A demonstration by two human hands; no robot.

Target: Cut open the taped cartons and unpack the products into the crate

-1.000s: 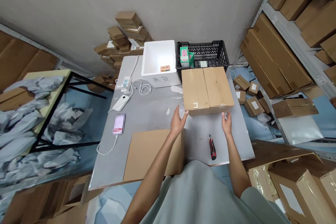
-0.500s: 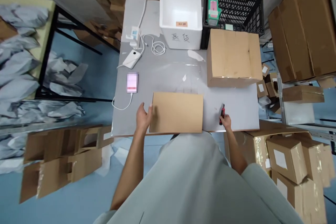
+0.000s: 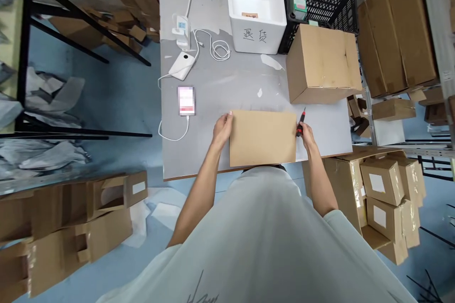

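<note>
A flat-topped brown cardboard box [image 3: 263,138] lies at the front edge of the table. Against its left side is my left hand [image 3: 222,129], fingers together and gripping the box by its upper left corner. My right hand [image 3: 307,135] is closed around a black and red utility knife [image 3: 301,123], whose thin tip points away from me. The knife and that hand are right beside the box's right side; whether the fingers also touch the cardboard is hard to make out.
On the grey table [image 3: 213,90] are a phone [image 3: 186,101] on a cable, a white power bank [image 3: 181,65] and a power strip [image 3: 182,33]. Behind stand a white foam bin [image 3: 256,33], a black crate [image 3: 330,7] and a larger carton [image 3: 325,64]. Cartons [image 3: 377,184] are stacked at right.
My left hand has gone from spread fingers to gripping the box's left side. My right hand has brought the knife in to the box's right side. The view has shifted.
</note>
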